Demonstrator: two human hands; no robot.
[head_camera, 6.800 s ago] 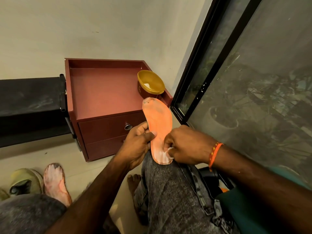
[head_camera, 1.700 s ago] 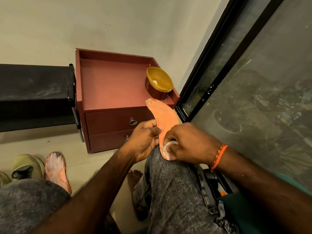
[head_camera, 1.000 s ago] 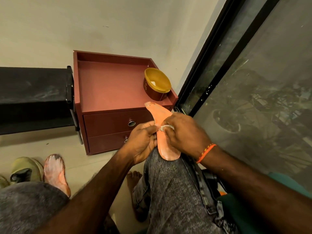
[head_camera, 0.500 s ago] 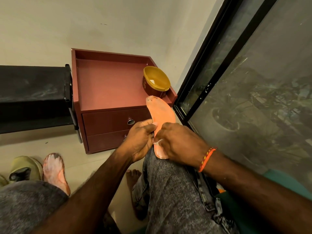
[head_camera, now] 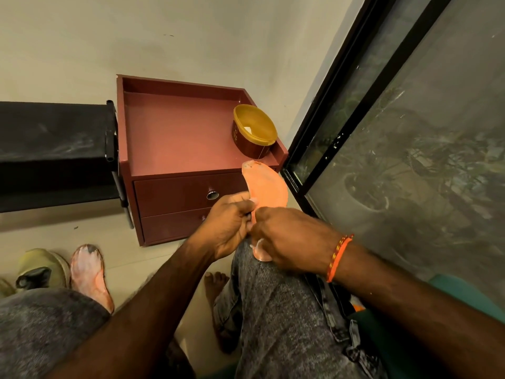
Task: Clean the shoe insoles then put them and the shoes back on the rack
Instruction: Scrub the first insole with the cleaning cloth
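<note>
While the left hand (head_camera: 229, 222) pinches the insole (head_camera: 266, 191) steady on the knee (head_camera: 262, 272), the right hand (head_camera: 289, 236) presses a white wipe (head_camera: 258, 244) on its heel.

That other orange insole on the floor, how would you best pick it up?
Pinch the floor insole across its narrower middle from above. It lies flat, so lift one long edge first. The green shoe crowds its left edge, so come from the bare floor on its right.
</note>
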